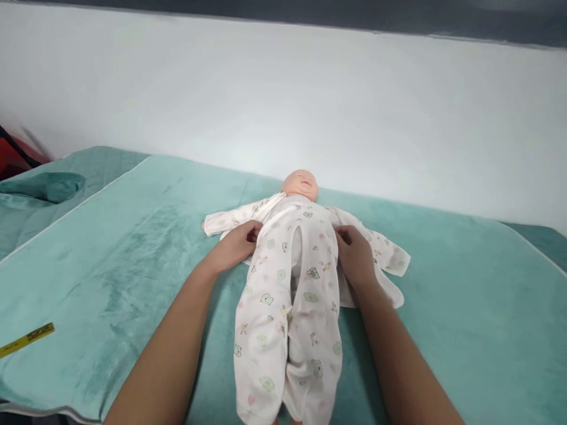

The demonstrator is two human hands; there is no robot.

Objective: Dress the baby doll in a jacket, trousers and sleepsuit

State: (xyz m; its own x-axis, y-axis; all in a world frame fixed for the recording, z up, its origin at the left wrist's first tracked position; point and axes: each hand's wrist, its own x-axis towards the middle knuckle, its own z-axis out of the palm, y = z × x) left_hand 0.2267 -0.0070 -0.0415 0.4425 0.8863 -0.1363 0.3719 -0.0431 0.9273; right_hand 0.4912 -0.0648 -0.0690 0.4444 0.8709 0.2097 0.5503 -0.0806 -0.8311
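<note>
In mid-frame, your left hand (241, 241) and right hand (358, 257), apart, curl at opposite sides of the trousers (266, 289) on the doll (301, 184); whether they pinch cannot be told. You're seemingly straightening; next calls for even, gentle tugs.

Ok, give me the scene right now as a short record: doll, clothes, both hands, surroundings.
Doll: baby doll, on its back, head toward the white wall
Trousers: white printed trousers, over the doll's legs and body, front slit gaping
Top: white printed top, sleeves spread to both sides
Left hand: left hand, at one side of the trousers, grip unclear
Right hand: right hand, at the opposite side, grip unclear
Surface: teal cover
Other: yellow strip at the left edge of view
</note>
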